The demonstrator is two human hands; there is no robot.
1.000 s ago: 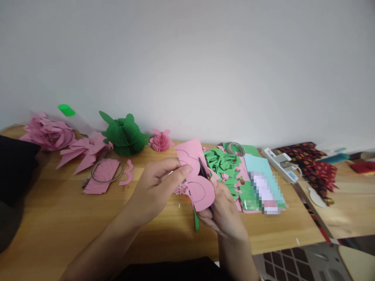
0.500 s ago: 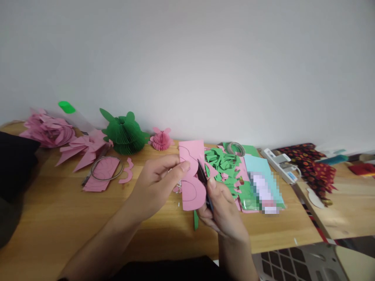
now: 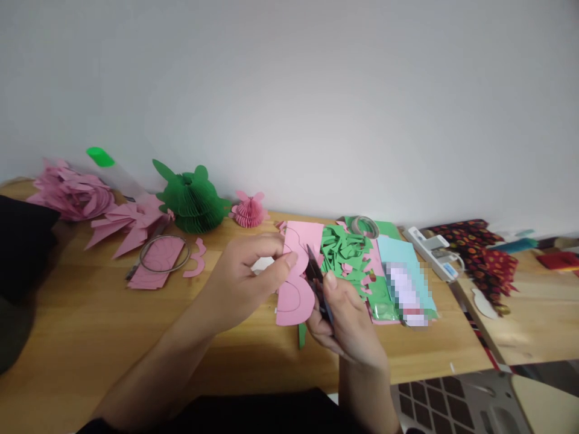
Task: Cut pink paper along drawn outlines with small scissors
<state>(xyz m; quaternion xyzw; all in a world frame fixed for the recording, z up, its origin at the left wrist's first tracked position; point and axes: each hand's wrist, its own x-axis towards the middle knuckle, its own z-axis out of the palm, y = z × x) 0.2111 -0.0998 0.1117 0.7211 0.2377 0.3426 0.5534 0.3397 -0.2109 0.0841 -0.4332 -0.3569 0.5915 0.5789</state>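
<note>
My left hand (image 3: 246, 274) pinches a pink paper piece (image 3: 296, 283) with pencilled curved outlines, held above the wooden table (image 3: 90, 325). My right hand (image 3: 346, 322) grips dark scissors (image 3: 316, 283), whose blades bite into the right edge of the pink paper near its middle. Small pink offcuts lie on the table under the paper.
A pile of green paper scraps (image 3: 346, 250) and a tape roll (image 3: 364, 226) lie just beyond my hands, beside light-blue paper (image 3: 400, 256) and a white device (image 3: 432, 246). At the back left stand a green honeycomb paper figure (image 3: 192, 199), a small pink one (image 3: 248, 212), pink cut shapes (image 3: 131, 226) and a wire ring (image 3: 164, 253).
The pink paper has turned and sunk lower in my left hand, and the scissors have advanced along its drawn line. The view has shifted slightly.
</note>
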